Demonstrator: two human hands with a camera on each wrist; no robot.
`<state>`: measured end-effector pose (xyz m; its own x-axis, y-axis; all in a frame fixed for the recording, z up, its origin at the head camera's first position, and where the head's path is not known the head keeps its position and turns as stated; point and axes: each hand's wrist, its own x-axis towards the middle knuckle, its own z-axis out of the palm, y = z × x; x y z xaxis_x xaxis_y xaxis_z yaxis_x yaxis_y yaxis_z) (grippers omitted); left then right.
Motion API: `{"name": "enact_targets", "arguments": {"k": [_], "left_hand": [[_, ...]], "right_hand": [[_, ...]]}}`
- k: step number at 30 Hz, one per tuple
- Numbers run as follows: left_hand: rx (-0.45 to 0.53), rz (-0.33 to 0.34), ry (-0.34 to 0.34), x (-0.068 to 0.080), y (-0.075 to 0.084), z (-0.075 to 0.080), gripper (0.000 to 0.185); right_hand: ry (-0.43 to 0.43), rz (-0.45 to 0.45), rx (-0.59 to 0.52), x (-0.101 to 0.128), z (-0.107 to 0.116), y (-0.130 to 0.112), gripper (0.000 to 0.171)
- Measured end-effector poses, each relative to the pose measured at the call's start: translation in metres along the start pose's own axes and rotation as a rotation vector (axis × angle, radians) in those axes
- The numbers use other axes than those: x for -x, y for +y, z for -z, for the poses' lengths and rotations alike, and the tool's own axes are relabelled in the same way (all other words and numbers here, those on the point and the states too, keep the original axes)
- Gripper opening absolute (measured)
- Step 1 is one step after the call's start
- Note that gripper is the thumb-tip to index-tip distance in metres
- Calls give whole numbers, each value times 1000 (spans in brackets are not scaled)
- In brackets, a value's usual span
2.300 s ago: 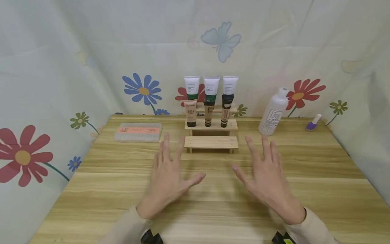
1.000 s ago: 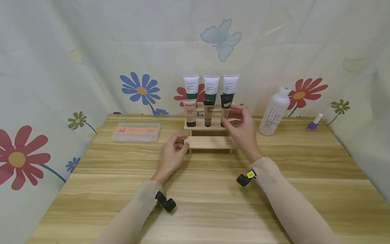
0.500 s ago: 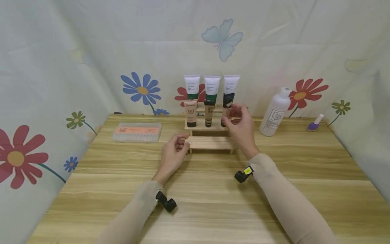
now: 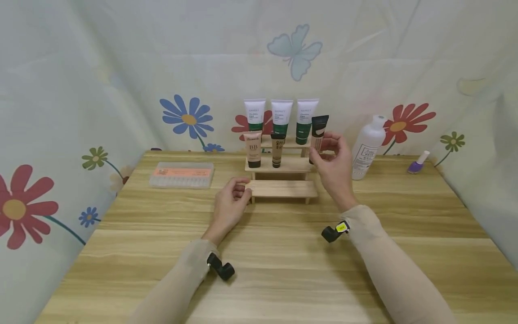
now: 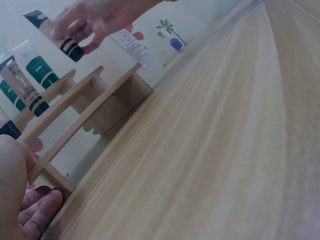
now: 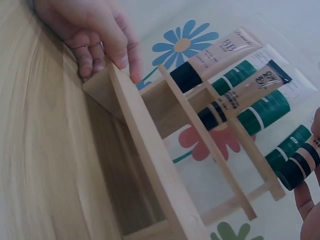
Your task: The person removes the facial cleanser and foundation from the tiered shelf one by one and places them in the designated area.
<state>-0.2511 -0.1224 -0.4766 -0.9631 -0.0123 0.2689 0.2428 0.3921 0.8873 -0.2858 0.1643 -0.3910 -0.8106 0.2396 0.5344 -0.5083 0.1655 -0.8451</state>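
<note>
My right hand [image 4: 335, 173] pinches a slim beige-and-black cosmetic tube [image 4: 319, 127] between thumb and fingers. The tube is held slightly tilted, just off the right end of the middle step. At the lower left of the three-step wooden stand [image 4: 281, 189], my left hand [image 4: 229, 204] grips the end of the lowest step; in the right wrist view its thumb lies on that step. A beige BB cream tube [image 4: 253, 149] and a small gold-and-black tube [image 4: 277, 150] stand on the middle step. Several white-and-green tubes [image 4: 281, 112] stand on the top step behind.
A white pump-less bottle [image 4: 367, 146] with a label stands right of the stand, close behind my right hand. Farther right is a purple nail polish bottle [image 4: 416, 165]. A flat clear case [image 4: 182, 175] with an orange label lies at left. Flowered cloth hangs behind the table.
Both hands came from open above the table to the stand. My right hand took the slim tube and has lifted it rightward off the middle step. My left hand has stayed on the lowest step.
</note>
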Motion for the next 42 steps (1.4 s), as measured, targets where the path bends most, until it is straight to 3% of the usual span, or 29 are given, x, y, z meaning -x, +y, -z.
{"name": "enact_targets", "arguments": {"k": [16, 28, 42], "left_hand": [[6, -1, -5, -1, -2, 0, 26], [15, -12, -10, -1, -4, 0, 26], [2, -24, 3, 0, -1, 0, 25]], "right_hand": [[120, 134, 42, -14, 67, -18, 45], [282, 104, 167, -20, 130, -23, 45], [431, 56, 345, 5, 185, -27, 39]]}}
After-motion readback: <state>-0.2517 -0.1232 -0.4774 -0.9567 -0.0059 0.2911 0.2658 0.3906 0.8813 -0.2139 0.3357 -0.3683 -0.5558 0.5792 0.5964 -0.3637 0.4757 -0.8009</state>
